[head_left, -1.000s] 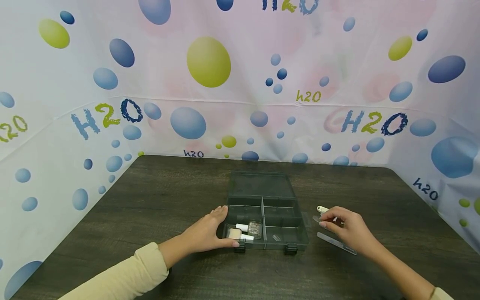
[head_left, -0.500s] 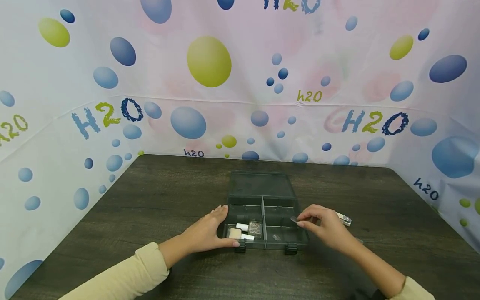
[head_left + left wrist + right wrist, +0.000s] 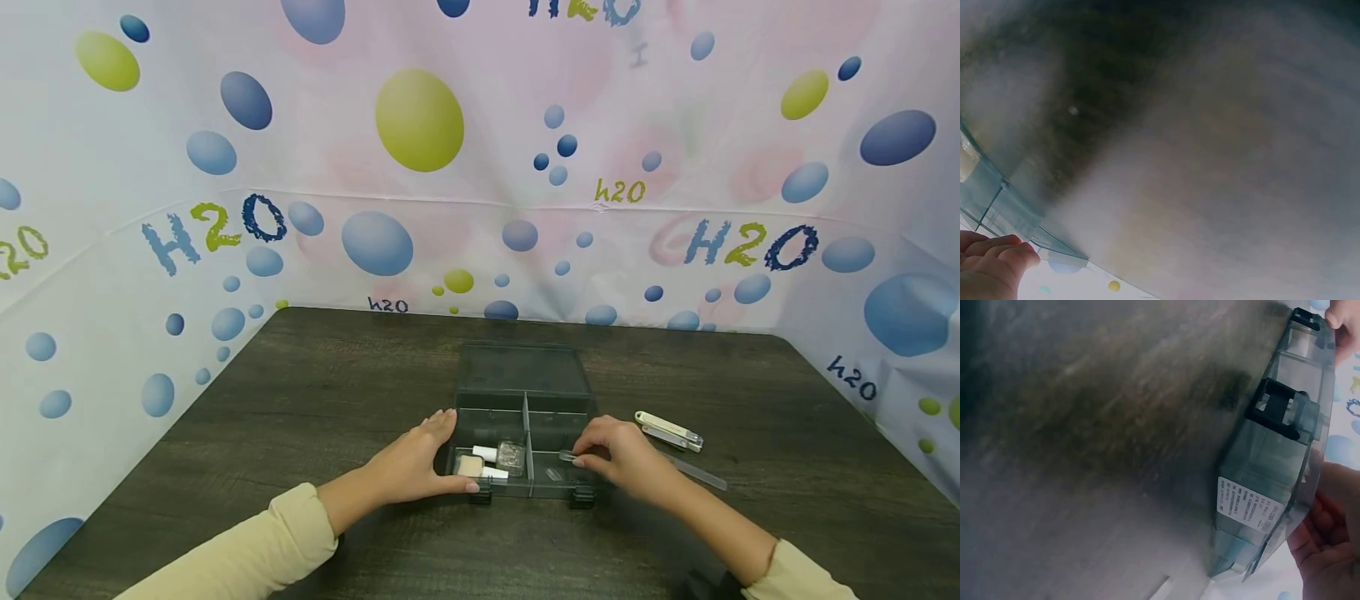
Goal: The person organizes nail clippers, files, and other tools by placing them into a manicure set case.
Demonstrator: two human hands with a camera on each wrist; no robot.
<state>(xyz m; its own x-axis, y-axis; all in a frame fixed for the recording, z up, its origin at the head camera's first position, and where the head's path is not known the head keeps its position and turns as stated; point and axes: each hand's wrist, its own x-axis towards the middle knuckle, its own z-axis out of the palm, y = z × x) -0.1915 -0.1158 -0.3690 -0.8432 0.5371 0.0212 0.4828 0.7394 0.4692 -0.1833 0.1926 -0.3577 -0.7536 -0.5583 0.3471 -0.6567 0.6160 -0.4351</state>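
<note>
A dark translucent plastic case (image 3: 528, 487) lies with its lid (image 3: 523, 370) folded back. Two nail polish bottles with white caps, one beige (image 3: 470, 467) and one glittery (image 3: 512, 458), lie in its front left compartment. My left hand (image 3: 416, 458) rests against the case's left side, thumb stretched along the front edge. My right hand (image 3: 618, 454) reaches over the right wall and pinches a small clear rounded piece (image 3: 566, 456) above the front right compartment. Another small clear piece (image 3: 553, 475) lies in that compartment. In the right wrist view, fingers (image 3: 1329, 540) bend over the case's rim.
To the right of the case, a pale nail clipper (image 3: 669, 431) lies on the dark wooden table (image 3: 360, 375). A flat grey strip like a nail file (image 3: 701, 473) lies nearer, partly behind the right forearm. A printed curtain (image 3: 480, 167) stands behind the table.
My right hand has moved left from beside the nail clipper to over the front right compartment, carrying the small clear piece. The clipper and strip now show more fully. My left hand stays put.
</note>
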